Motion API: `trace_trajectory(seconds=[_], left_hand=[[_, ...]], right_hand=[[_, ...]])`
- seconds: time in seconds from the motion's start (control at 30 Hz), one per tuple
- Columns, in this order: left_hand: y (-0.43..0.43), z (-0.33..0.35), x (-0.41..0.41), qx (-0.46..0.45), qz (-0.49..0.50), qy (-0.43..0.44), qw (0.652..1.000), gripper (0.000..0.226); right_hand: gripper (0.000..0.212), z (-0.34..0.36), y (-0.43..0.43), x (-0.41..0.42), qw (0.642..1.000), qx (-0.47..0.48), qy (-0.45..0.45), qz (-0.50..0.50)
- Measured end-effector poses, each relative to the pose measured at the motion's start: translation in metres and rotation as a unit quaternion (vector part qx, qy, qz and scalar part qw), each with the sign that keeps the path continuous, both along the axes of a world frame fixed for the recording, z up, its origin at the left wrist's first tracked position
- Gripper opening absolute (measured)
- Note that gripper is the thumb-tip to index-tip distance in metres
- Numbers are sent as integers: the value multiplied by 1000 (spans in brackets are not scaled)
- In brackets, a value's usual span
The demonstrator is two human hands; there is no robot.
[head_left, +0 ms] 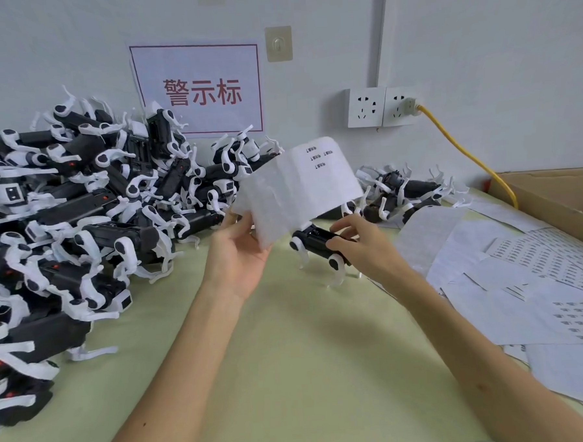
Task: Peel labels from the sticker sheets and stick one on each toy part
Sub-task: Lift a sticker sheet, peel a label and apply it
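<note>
Nearest the camera, two bare forearms reached out over the pale green bench [291, 373]. To the right, loose sticker sheets [522, 276] lay overlapping on it, some with rows of small dark labels.

The left hand [238, 254] was palm-up, its thumb and fingers pinching the lower corner of a crumpled sticker sheet [301, 183] held upright, with only a few labels near its top edge. Just beside it, the right hand [362, 247] had its fingers curled round the right end of a toy part [313, 240]. This toy part stood on its white legs on the bench, mid-view, under the held sheet. Its black body lay with the long axis running left to right, slightly toward the camera at the right, and the free end pointing at the left hand.

Farther back, a big pile of toy parts [80, 205] filled the left side, a smaller group [403, 188] lay behind the hands, and a cardboard box [552, 190] stood at the right. On the wall hung a red-lettered sign [197, 90] and sockets [378, 106] with a yellow cable [465, 151].
</note>
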State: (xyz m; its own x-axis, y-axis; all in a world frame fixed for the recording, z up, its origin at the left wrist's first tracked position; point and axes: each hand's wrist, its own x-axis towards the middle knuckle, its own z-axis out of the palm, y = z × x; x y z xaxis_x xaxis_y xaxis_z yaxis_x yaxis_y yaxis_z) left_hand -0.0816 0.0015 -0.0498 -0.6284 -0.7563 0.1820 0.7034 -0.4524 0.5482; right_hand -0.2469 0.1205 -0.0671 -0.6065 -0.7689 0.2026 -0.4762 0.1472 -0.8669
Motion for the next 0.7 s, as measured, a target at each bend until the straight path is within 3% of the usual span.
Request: trace_trajectory(seconds=[0.13,0.2,0.27,0.37,0.47,0.57,0.63,0.7], left_hand=[[0,-1,-1,-34,10,-19,999,33],[0,-2,-3,-42,34,-43,998,31],[0,-5,-7,-55,74,-77,993,28],[1,-11,-10,-71,154,-145,975,26],[2,-14,-11,-85,184,-216,955,29],[5,-10,-10,-121,150,-261,946,19],[7,-6,-7,-139,91,-254,953,14],[7,-3,-4,-171,25,-231,958,23]], right_hand=[[20,8,8,7,994,-103,14,-13],[19,16,14,9,981,-194,-17,26],[32,22,17,7,961,-253,-61,91],[37,27,18,5,934,-286,-133,167],[25,27,16,6,922,-303,-198,138],[16,27,14,1,912,-318,-254,54],[16,28,15,-3,907,-305,-286,41],[17,28,17,-6,917,-274,-285,55]])
